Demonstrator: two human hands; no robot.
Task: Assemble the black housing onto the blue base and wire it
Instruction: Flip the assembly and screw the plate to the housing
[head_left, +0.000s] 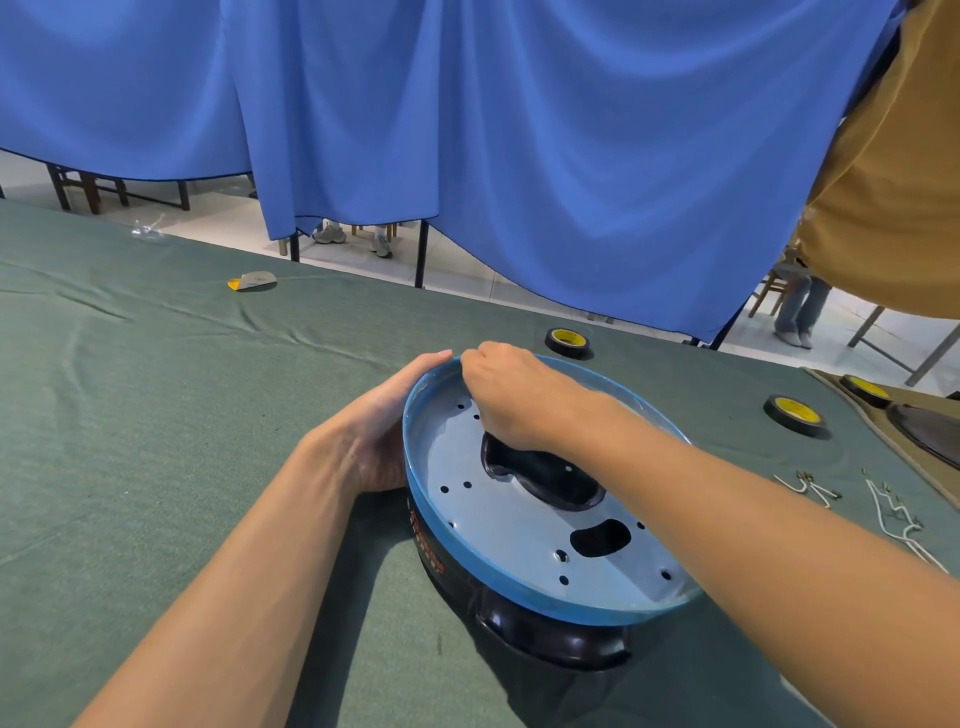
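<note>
1. Green cloth-covered table (156, 415), blue curtain (519, 130) behind; the work sits centre, towards the near edge.
2. Round blue-rimmed base (498, 582) w/ silvery perforated plate lies on top of glossy black rounded housing (545, 639), which bulges out at the base's 6 o'clock.
3. Left hand (379, 426): palm & near-straight fingers pressed on the rim wall at 9–10 o'clock, steadying.
4. Right hand (514, 395): curled, fingertips down in the kidney-shaped cutout (550, 478); can't tell if it pinches anything.
5. Step, prob.: aligning the 2 parts. Next likely needs the white wires (893, 514) at 3 o'clock fed thru.

Blue curtain (519, 130); pale tiled floor (467, 270), wooden chair legs (78, 187)
</note>
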